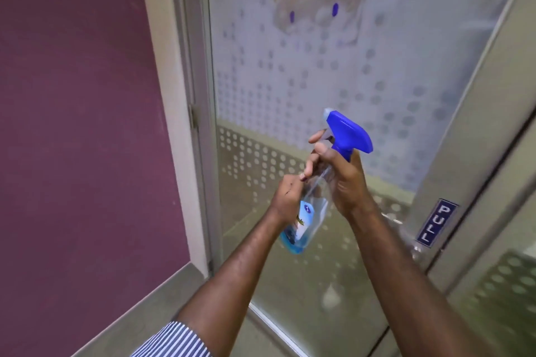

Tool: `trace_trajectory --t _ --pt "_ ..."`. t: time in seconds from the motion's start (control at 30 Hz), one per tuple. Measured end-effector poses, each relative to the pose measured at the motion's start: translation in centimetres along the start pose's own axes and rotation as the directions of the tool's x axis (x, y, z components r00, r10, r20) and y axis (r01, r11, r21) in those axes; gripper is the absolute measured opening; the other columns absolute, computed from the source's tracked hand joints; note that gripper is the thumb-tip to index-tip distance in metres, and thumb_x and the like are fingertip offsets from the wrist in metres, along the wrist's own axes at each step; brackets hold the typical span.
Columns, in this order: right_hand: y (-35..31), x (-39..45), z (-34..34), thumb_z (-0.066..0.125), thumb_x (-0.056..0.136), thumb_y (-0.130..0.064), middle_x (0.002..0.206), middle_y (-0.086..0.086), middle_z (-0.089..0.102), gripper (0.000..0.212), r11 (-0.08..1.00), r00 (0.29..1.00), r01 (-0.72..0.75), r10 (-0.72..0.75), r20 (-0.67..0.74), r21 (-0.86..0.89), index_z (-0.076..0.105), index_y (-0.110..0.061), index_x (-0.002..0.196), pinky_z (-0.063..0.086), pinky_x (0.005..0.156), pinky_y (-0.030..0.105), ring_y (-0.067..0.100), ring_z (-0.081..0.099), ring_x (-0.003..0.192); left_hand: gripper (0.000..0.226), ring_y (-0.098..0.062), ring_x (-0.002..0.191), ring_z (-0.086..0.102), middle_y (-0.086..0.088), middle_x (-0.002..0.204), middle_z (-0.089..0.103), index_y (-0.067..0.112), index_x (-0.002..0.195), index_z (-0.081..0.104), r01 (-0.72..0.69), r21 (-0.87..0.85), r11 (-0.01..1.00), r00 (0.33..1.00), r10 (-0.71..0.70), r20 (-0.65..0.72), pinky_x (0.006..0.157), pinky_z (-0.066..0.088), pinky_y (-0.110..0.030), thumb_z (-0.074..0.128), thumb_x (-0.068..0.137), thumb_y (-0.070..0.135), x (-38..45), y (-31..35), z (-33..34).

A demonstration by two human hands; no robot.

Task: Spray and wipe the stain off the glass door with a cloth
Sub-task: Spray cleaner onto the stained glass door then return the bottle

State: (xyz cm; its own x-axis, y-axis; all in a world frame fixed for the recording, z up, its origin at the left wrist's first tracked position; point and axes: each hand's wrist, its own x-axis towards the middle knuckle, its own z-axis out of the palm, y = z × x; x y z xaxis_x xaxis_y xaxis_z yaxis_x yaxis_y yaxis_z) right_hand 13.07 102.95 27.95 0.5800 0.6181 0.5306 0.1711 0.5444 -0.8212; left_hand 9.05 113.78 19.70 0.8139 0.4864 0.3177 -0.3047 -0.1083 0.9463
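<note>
A clear spray bottle [311, 206] with a blue trigger head and blue liquid at its bottom is held in front of the glass door [290, 90]. My left hand [285, 200] grips the bottle's lower body. My right hand [339, 177] wraps its neck, with fingers at the trigger. The nozzle points up towards the door. High on the frosted, dotted glass are two blue-purple marks [335, 9] with an orange-beige reflection above them. No cloth is visible.
A maroon wall [81, 124] stands on the left beside the beige door frame [171, 95]. On the right, a metal door stile carries a blue "PULL" sign [436, 223]. The door's bottom edge meets the floor near my arms.
</note>
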Motion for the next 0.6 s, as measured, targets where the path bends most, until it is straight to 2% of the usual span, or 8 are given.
trace_trajectory --t 0.1,0.13,0.17,0.23,0.3,0.4,0.5,0.6 --pt "2.8 4.5 1.5 0.057 0.094 -0.014 0.061 0.017 0.055 0.018 0.999 0.999 0.027 -0.027 0.017 0.02 0.057 -0.007 0.111 0.054 0.069 0.04 0.03 0.06 0.057 0.035 -0.008 0.072 0.06 0.007 0.072 0.068 0.004 0.076 0.063 0.02 0.023 1.0 1.0 -0.02 0.014 0.073 0.05 -0.029 0.048 0.087 0.034 4.3 0.2 -3.8" --pt "3.6 5.9 1.9 0.056 0.094 -0.014 0.063 0.017 0.056 0.022 0.999 0.999 0.028 -0.029 0.035 0.021 0.058 -0.008 0.116 0.054 0.071 0.04 0.031 0.06 0.06 0.035 -0.008 0.074 0.059 0.005 0.074 0.067 0.005 0.077 0.059 0.032 0.026 0.999 0.999 -0.032 0.003 0.073 0.049 -0.029 0.05 0.084 0.038 5.8 0.2 -4.8" --pt "4.3 7.2 2.2 0.055 0.095 -0.013 0.065 0.017 0.057 0.027 0.999 0.998 0.027 -0.029 0.05 0.028 0.058 -0.01 0.121 0.054 0.073 0.041 0.032 0.06 0.062 0.037 -0.013 0.078 0.057 -0.005 0.08 0.064 0.002 0.081 0.058 0.049 0.038 0.998 0.999 -0.049 0.001 0.075 0.048 -0.031 0.05 0.082 0.038 7.3 0.4 -5.8" --pt "5.5 10.0 2.7 0.054 0.095 -0.013 0.067 0.017 0.059 0.034 0.998 0.998 0.04 -0.042 0.049 0.046 0.058 -0.013 0.129 0.054 0.075 0.041 0.033 0.061 0.065 0.03 -0.012 0.078 0.058 -0.013 0.087 0.057 0.003 0.086 0.058 0.051 0.044 0.998 0.998 -0.052 0.026 0.075 0.049 -0.029 0.047 0.085 0.031 10.4 0.7 -7.5" --pt "6.2 12.6 3.2 0.055 0.096 -0.014 0.067 0.016 0.06 0.035 0.996 0.997 0.072 -0.074 0.032 0.046 0.06 -0.016 0.13 0.054 0.074 0.041 0.032 0.062 0.063 0.024 -0.007 0.075 0.06 -0.011 0.086 0.056 0.007 0.082 0.056 0.051 0.051 0.997 0.998 -0.052 0.025 0.075 0.05 -0.026 0.046 0.085 0.029 13.3 0.8 -8.8" --pt "6.7 16.0 4.4 0.06 0.095 -0.022 0.064 0.016 0.057 0.033 0.992 0.992 0.124 -0.124 -0.016 0.01 0.064 -0.02 0.128 0.054 0.071 0.041 0.031 0.059 0.06 0.02 -0.017 0.076 0.055 -0.011 0.083 0.056 0.014 0.076 0.059 0.065 -0.001 0.998 0.994 -0.065 0.085 0.072 0.048 -0.033 0.051 0.092 0.021 16.9 0.9 -9.7" --pt "6.8 18.6 5.5 0.062 0.091 -0.033 0.061 0.015 0.051 0.038 0.984 0.983 0.171 -0.174 -0.061 -0.055 0.065 -0.02 0.127 0.051 0.069 0.039 0.03 0.054 0.057 0.027 -0.006 0.067 0.055 -0.009 0.079 0.05 0.01 0.081 0.044 0.106 -0.05 0.993 0.992 -0.102 0.078 0.063 0.05 -0.022 0.042 0.107 0.005 19.9 1.0 -10.2" --pt "6.1 20.9 6.3 0.062 0.092 -0.034 0.058 0.012 0.051 0.037 0.962 0.966 0.236 -0.248 -0.073 -0.139 0.065 -0.019 0.126 0.049 0.065 0.039 0.029 0.053 0.052 0.03 0.008 0.055 0.051 0.008 0.067 0.052 0.017 0.076 0.035 0.069 -0.129 0.989 0.993 -0.056 0.103 0.062 0.048 -0.018 0.044 0.105 0.015 22.1 2.2 -10.6"
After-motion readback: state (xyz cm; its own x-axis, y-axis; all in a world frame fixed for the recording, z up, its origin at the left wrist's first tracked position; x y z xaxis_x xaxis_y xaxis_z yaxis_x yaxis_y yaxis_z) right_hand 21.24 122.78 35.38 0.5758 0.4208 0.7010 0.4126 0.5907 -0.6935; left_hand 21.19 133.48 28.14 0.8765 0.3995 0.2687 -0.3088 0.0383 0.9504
